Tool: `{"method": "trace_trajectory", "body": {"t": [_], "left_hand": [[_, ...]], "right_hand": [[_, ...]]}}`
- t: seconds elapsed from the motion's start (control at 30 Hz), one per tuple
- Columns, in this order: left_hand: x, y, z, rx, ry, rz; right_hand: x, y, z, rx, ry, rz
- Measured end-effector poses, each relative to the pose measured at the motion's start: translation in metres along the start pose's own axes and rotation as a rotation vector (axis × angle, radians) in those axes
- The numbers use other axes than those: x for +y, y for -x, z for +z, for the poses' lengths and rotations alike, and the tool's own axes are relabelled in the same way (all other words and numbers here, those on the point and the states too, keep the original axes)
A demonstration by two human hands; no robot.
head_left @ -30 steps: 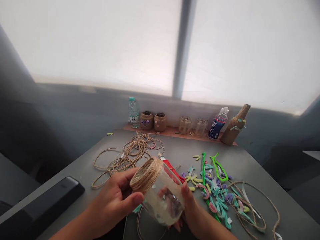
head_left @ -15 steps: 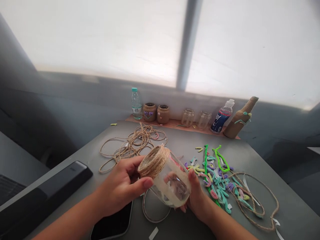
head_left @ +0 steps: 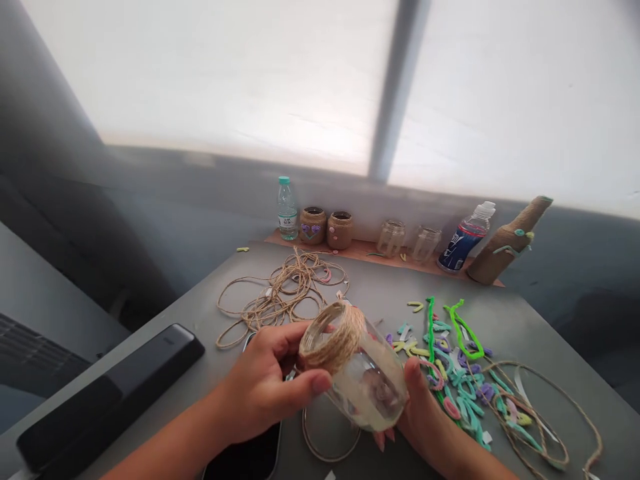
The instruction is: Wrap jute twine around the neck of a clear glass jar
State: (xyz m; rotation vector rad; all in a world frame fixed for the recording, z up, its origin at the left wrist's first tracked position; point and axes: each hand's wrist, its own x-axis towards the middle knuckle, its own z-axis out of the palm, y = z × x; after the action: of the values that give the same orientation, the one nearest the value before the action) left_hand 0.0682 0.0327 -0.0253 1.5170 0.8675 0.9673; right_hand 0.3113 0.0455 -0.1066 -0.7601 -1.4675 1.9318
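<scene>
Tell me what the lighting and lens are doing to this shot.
In the head view, the bright window screen is blown out nearly white; also in the head view, the twine-wrapped glass jar looks hazy, though glare can't be told from residue; the wide lens skews the grey table; the frame's left side falls into dim shadow.

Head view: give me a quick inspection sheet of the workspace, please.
Surface: grey table, craft materials spread across it.
Job's things: glass jar with jute twine wound round its open end.
Clutter: loose twine tangle, coloured pipe cleaner pieces, black phone.
Hands: left hand grips the jar; right hand cups its lower end.
Cables: thin loop under the jar, kind unclear.
Surroundings: shelf board with twine-wrapped jars, bare glass jars, plastic bottles.
</scene>
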Motion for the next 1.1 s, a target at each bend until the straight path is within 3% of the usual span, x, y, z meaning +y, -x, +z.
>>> {"method": "trace_trajectory", "body": {"t": [0.1,0.23,0.57,0.87,1.1], "left_hand": [[0.000,-0.001,0.001,0.039,0.041,-0.023],[0.000,-0.001,0.004,0.097,-0.022,-0.027],[-0.010,-0.004,-0.001,0.105,-0.113,-0.027],[-0.008,-0.003,-0.002,0.098,-0.134,-0.035],[-0.009,-0.002,0.000,0.077,-0.075,0.028]], "right_hand": [[-0.013,0.001,0.008,0.005,0.004,-0.160],[-0.023,0.001,0.015,0.053,0.082,-0.213],[-0.009,-0.012,0.007,-0.033,-0.096,-0.201],[-0.008,-0.011,0.006,-0.021,-0.152,-0.158],[-0.012,-0.009,0.005,-0.082,-0.072,-0.119]]}}
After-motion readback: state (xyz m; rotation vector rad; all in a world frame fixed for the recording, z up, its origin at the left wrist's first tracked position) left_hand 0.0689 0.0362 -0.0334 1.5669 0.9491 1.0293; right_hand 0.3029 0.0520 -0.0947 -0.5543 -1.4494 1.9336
